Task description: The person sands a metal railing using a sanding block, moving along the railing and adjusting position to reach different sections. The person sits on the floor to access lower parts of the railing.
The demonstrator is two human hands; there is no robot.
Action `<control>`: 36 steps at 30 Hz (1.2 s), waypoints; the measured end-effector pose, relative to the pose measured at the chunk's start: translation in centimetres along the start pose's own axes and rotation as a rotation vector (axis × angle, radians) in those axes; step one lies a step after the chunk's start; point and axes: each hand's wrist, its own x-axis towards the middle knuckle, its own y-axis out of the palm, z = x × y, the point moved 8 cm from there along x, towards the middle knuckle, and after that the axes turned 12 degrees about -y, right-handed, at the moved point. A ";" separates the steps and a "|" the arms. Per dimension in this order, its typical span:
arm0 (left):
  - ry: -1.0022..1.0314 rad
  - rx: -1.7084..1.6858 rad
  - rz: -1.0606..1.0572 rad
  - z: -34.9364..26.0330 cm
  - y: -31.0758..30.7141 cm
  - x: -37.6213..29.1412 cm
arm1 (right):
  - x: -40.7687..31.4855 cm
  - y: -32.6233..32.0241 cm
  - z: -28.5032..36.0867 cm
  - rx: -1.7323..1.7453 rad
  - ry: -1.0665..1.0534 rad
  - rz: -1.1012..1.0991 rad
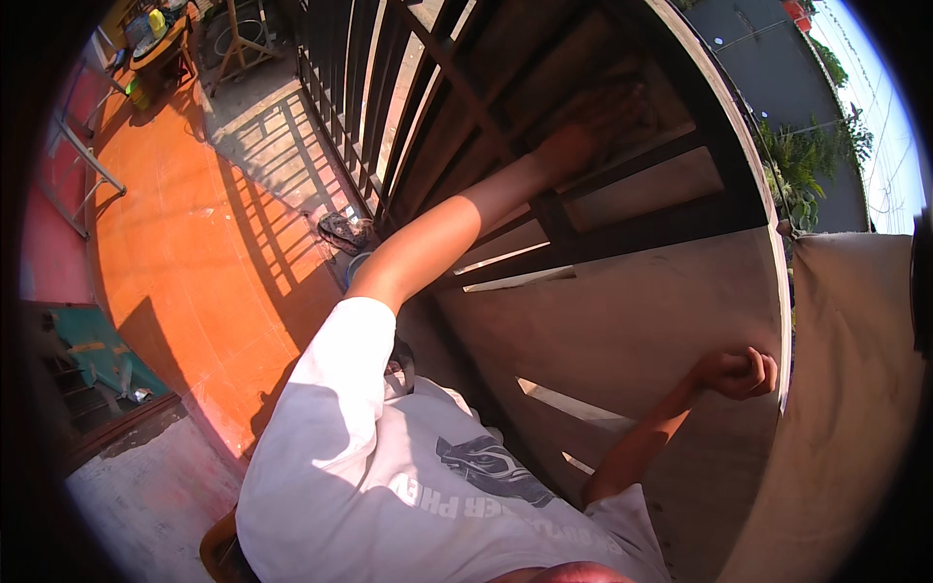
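Note:
My left hand (601,120) reaches into deep shade at the upper right, its fingers stretched out over the dark panel behind the bars of a metal gate (485,116). Whether the palm touches the panel is hard to tell. Lower on the right, my right hand (738,373) is curled into a loose fist, with no object visible in it. It lies in front of a brownish sheet or panel (619,313), close to that panel's pale outer edge (783,321). My white printed T-shirt (437,481) fills the bottom of the view.
Orange floor (189,240) with barred shadows runs along the left. A patterned shoe (342,232) lies near the gate's foot. A wooden table (164,55) holding a yellow item stands at the upper left, near a metal frame (91,160). Tan cloth (845,350) hangs at the right.

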 end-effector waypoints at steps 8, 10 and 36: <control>-0.084 -0.251 -0.055 -0.4 -0.9 1.2 | 0.1 0.1 0.1 -0.013 -0.002 0.055; 0.160 -0.195 -0.002 -1.1 -1.8 -0.4 | 0.1 0.1 0.1 -0.024 0.003 0.058; -0.051 -0.518 0.188 -2.1 0.6 3.2 | 0.1 0.5 0.6 -0.090 -0.047 0.061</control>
